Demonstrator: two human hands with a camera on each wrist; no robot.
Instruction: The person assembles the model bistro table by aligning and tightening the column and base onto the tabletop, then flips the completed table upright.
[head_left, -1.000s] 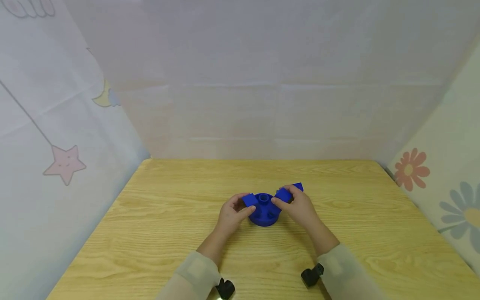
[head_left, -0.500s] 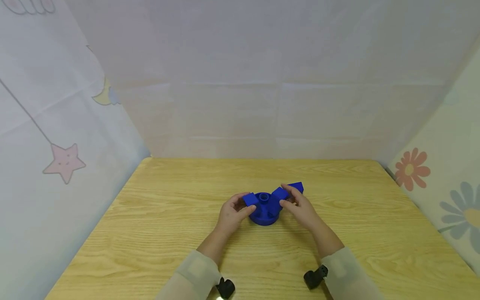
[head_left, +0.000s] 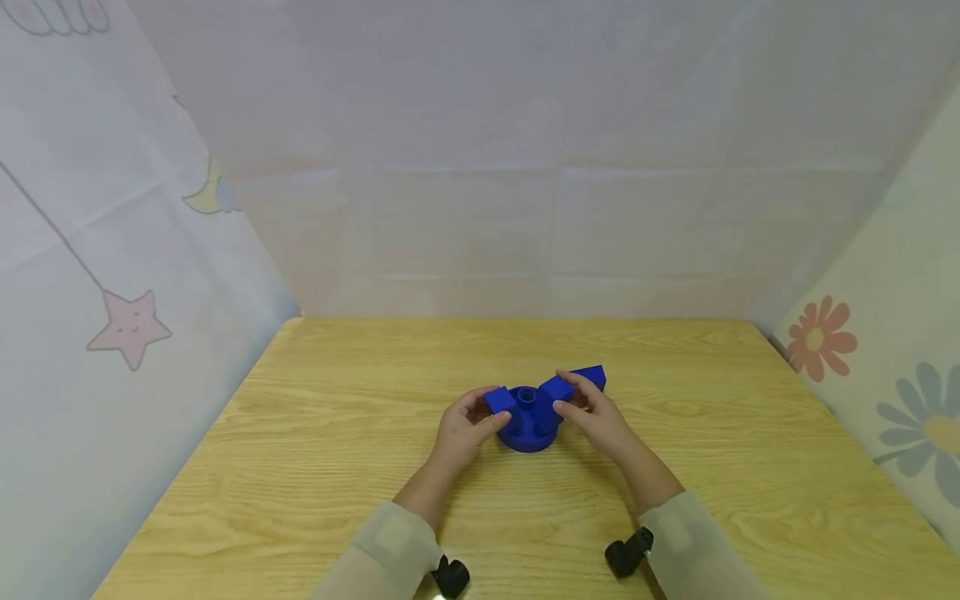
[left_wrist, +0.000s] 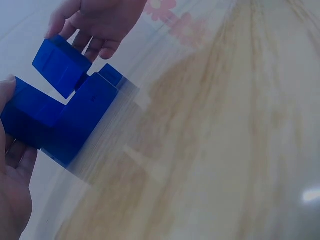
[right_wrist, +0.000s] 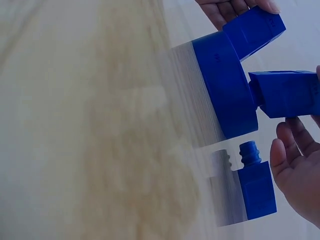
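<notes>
A round blue base [head_left: 528,432] sits mid-table with a raised hub [head_left: 527,395] at its centre. My left hand [head_left: 483,414] grips a blue block [head_left: 498,400] set into the base's left side; the left wrist view shows my thumb on top and fingers underneath. My right hand [head_left: 567,398] pinches a second blue block [head_left: 556,388] against the base's right side. In the right wrist view this block [right_wrist: 289,93] meets the base [right_wrist: 225,90] at its narrow end. A third blue block [right_wrist: 257,189] with a threaded peg lies loose on the table beside my right hand.
The wooden table [head_left: 337,433] is walled by pale printed sheets at the left, back and right. The loose block [head_left: 592,377] lies just behind my right hand. Black wrist camera mounts [head_left: 626,552] show near the front edge.
My right hand has brought its block a little leftward, closer in against the base. The left hand, the base and the loose block have stayed put.
</notes>
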